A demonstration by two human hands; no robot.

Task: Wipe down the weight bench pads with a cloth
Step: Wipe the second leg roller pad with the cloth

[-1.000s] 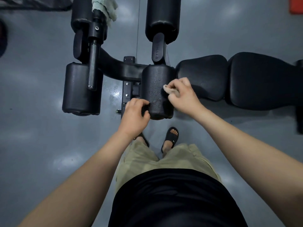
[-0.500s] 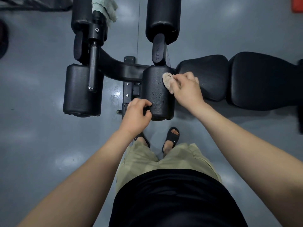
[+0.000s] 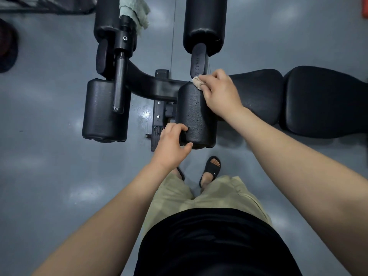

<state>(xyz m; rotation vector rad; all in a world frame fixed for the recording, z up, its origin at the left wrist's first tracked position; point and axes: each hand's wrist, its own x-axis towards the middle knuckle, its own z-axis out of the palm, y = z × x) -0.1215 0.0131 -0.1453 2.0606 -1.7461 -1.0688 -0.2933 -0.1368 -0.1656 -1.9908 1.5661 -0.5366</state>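
A black weight bench lies across the view, with a seat pad (image 3: pixel 256 96) and a back pad (image 3: pixel 326 102) on the right. Its near right roller pad (image 3: pixel 196 116) shows worn, cracked skin. My right hand (image 3: pixel 221 92) holds a small beige cloth (image 3: pixel 197 82) against the far top end of that roller. My left hand (image 3: pixel 172 144) grips the roller's near left end, fingers curled over its edge. A second near roller pad (image 3: pixel 103 110) sits to the left, and two more roller pads (image 3: pixel 205 22) stand farther away.
A pale green towel (image 3: pixel 135 10) hangs over the far left post. The black steel frame (image 3: pixel 157 88) and base plate (image 3: pixel 159 118) join the rollers. My feet in black sandals (image 3: pixel 212 169) stand on the grey floor just below the roller. A dark object (image 3: pixel 8 46) sits at far left.
My right hand has slid the cloth along the roller, from its middle to its far top end. My left hand has kept its grip on the near end.
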